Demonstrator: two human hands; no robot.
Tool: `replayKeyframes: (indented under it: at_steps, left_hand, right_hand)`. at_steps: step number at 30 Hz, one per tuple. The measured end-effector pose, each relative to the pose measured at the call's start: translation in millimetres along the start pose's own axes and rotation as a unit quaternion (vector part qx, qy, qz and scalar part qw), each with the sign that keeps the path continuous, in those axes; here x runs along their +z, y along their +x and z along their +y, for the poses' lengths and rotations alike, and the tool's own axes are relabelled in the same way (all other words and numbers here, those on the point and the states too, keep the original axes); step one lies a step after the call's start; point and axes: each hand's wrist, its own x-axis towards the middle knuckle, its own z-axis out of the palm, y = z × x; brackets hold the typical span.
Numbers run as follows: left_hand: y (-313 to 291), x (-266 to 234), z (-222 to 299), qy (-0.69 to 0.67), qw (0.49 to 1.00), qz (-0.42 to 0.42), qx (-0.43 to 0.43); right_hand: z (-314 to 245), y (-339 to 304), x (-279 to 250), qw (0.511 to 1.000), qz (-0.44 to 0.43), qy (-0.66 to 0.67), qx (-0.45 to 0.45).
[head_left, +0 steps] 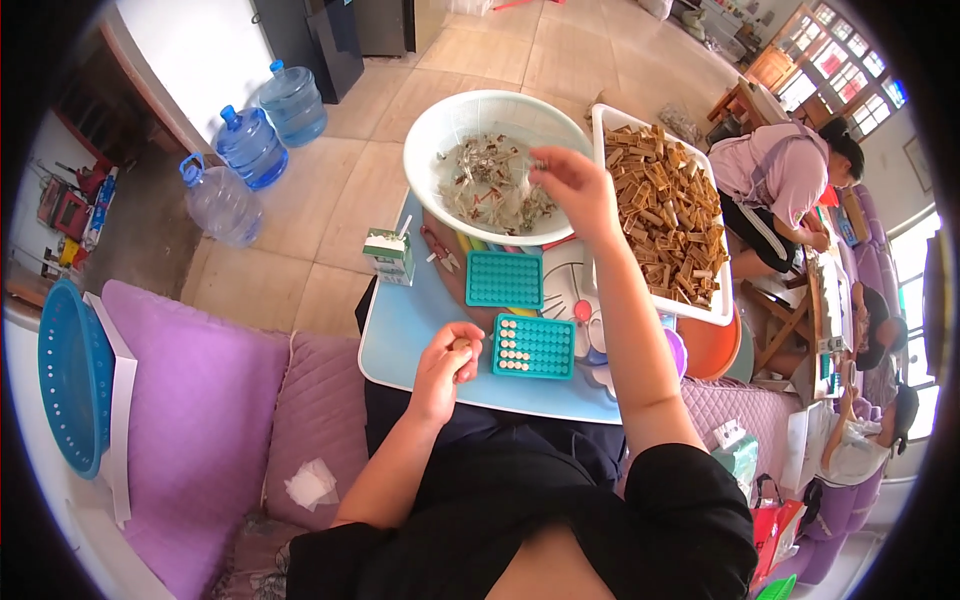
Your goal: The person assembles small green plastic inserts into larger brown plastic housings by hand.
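Observation:
My left hand is closed above the near edge of the small blue table. A small brown piece shows between its curled fingers. My right hand reaches over the right side of a white basin. Its fingertips are drawn together, and I cannot make out anything in them. Inside the basin lie clear plastic scraps and brown bits. Beside my left hand is a teal compartment tray with several round whitish pieces in its left part. Another teal tray, without such pieces, lies just beyond it.
A white bin heaped with brown oblong pieces stands right of the basin. Red-handled cutters and a drink carton lie left. An orange tub sits right. Large water bottles stand on the floor; people sit at right.

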Motion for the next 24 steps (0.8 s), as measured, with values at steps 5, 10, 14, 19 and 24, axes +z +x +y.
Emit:
replayKeyframes:
  at_steps: [5, 10, 14, 19, 24]
  left_hand:
    - [13.0, 25.8, 10.7, 0.151, 0.978, 0.065, 0.129]
    - [15.4, 58.9, 5.4, 0.214, 0.971, 0.020, 0.104]
    - [15.3, 63.7, -9.1, 0.147, 0.988, 0.003, 0.038]
    - [10.8, 61.3, -19.4, 0.019, 0.998, -0.042, -0.043]
    - [9.3, 66.2, -26.3, -0.033, 0.995, -0.055, -0.072]
  right_hand:
    - [-56.1, -98.4, 12.1, 0.973, -0.023, -0.167, -0.161]
    - [-59.8, -147.7, 6.7, 0.952, -0.054, -0.244, -0.178]
    - [-58.1, -167.7, -6.3, 0.982, -0.018, -0.151, -0.109]
    - [-52.6, -187.0, -19.4, 0.994, -0.016, -0.088, -0.066]
    - [-47.6, -202.4, -18.8, 0.999, 0.021, 0.029, 0.037]
